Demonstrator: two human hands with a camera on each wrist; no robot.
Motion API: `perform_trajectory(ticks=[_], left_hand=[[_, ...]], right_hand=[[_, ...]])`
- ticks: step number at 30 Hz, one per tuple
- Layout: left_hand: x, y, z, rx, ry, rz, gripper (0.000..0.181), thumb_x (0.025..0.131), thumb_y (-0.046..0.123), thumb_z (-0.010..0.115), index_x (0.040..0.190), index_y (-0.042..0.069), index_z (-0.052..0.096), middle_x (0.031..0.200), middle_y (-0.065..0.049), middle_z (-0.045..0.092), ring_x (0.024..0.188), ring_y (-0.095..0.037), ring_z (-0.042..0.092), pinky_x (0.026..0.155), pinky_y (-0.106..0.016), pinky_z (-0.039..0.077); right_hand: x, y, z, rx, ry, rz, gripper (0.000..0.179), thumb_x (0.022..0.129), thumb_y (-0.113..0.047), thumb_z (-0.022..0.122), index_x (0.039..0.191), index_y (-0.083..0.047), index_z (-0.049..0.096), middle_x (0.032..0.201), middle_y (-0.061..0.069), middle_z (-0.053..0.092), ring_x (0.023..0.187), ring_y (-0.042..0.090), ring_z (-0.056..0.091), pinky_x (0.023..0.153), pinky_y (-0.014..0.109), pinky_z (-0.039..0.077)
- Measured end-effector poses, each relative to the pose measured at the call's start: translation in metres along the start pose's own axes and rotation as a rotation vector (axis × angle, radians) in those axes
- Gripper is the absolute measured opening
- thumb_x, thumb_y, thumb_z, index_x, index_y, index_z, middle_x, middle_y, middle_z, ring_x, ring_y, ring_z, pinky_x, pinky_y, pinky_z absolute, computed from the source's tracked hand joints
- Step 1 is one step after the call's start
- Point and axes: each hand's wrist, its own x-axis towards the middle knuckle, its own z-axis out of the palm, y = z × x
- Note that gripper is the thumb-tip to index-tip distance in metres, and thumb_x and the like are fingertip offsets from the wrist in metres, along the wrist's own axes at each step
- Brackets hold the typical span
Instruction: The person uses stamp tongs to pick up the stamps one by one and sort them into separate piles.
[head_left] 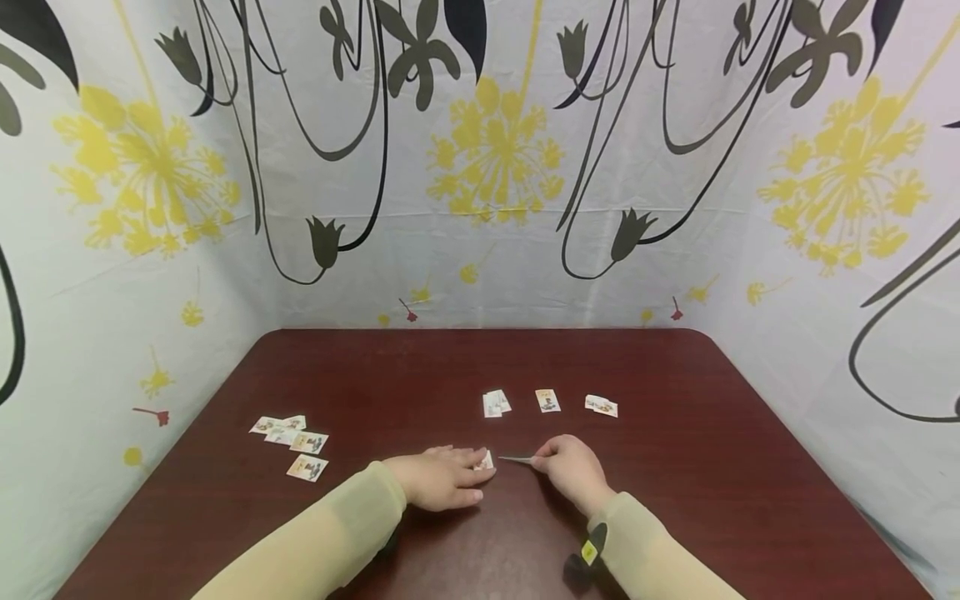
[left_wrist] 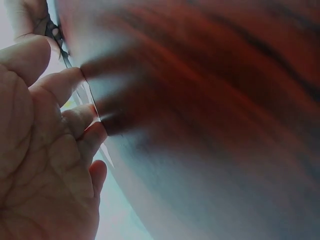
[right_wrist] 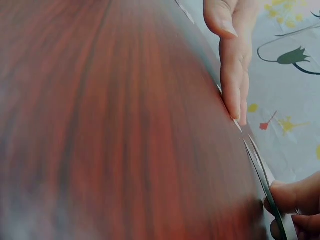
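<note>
Left hand: One left hand (head_left: pixel 442 477) lies palm down with its fingers extended, the fingertips reaching onto a card; it grips nothing.
Card at the fingers: One small printed card (head_left: pixel 486 461) lies on the table, partly covered by those fingers, its right part showing past them.
Right hand: One right hand (head_left: pixel 573 473) pinches a pair of slim metal tweezers between curled fingers and thumb, to the right of the card.
Tweezers: One pair of tweezers (head_left: pixel 516 459) points left, its tip just beside the card in the head view; its two arms stand slightly apart in the right wrist view.
Cards, left side: Five in sight, four bunched in an overlapping group (head_left: pixel 282 435) and one single card (head_left: pixel 307 467) just nearer the person.
Cards, beyond the hands: Three spots in a row, with two overlapping cards (head_left: pixel 492 404) at left, one upright-set card (head_left: pixel 547 401) in the middle, and an overlapping stack (head_left: pixel 602 406) at right, at least two though the exact number is hard to tell.
Sleeves: Two, both pale yellow, one sleeve (head_left: pixel 330 533) per arm.
Table: One dark red-brown table (head_left: pixel 420 367) with wood grain.
Backdrop: Three large yellow flower heads (head_left: pixel 497 154) printed on white cloth.
</note>
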Motion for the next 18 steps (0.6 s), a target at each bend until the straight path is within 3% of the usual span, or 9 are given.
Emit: perform_trajectory(ticks=[18], left_hand=[[-0.0002, 0.0024, -0.0004, 0.013, 0.018, 0.010, 0.052, 0.101, 0.049, 0.038, 0.150, 0.031, 0.036, 0.158, -0.005, 0.022, 0.144, -0.024, 0.023, 0.115, -0.045, 0.019]], right_hand=[[-0.0019, -0.0096, -0.0004, -0.075, 0.002, 0.022, 0.011, 0.079, -0.024, 0.073, 0.070, -0.018, 0.070, 0.075, -0.007, 0.064, 0.071, 0.013, 0.057, 0.063, 0.036, 0.046]])
